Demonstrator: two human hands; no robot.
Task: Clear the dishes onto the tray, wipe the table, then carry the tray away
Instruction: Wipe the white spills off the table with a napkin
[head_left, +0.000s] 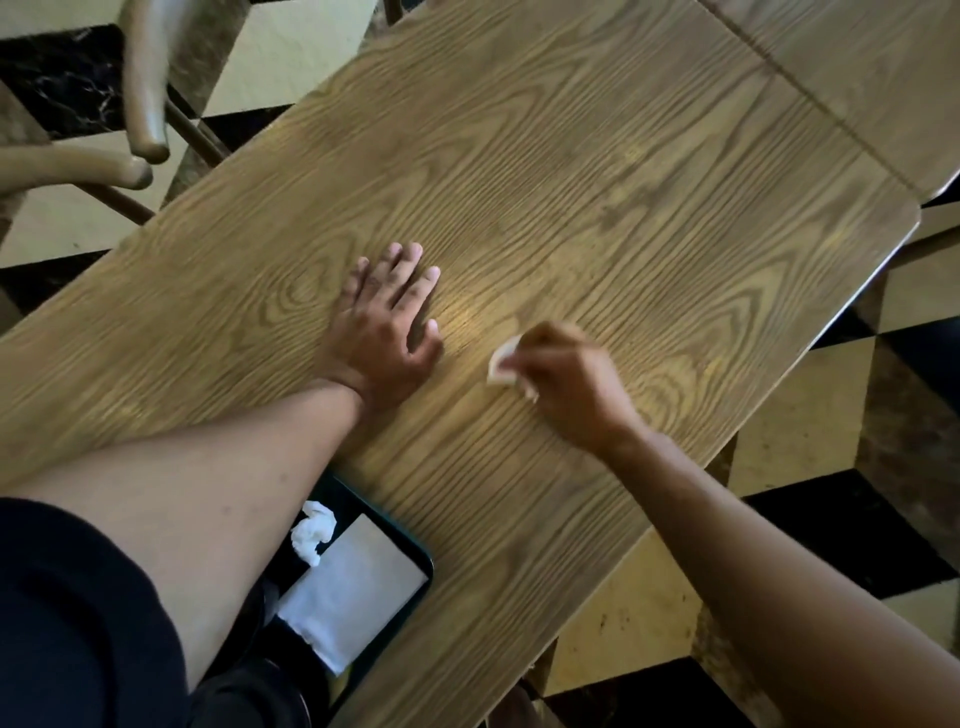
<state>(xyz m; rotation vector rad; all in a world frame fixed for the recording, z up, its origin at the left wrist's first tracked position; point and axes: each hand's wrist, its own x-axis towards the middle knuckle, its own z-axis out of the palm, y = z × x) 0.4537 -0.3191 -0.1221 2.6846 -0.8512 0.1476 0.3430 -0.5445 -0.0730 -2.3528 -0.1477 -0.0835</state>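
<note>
The right hand (566, 371) pinches a tissue (503, 362) against the counter (623, 182), whose long axis extends away, while the left hand (387, 317) presses flat beside it, nearer the tray (423, 558).

A second wood-grain tabletop (878, 78) with the same oak-pattern laminate fills the upper right corner, far beyond the fingertips, its long edge butted along a straight seam. Up and to the left of the fingers, well apart from them, stand two curved tan chair armrests (140, 78) with rounded ends, one running down from the top edge, the other coming in from the left edge; their ends nearly meet. Thin brown metal chair legs (195, 132) slant below them. A floor of cream, black marbled and brown tiles (789, 431) in a cube-like pattern shows on both sides.
</note>
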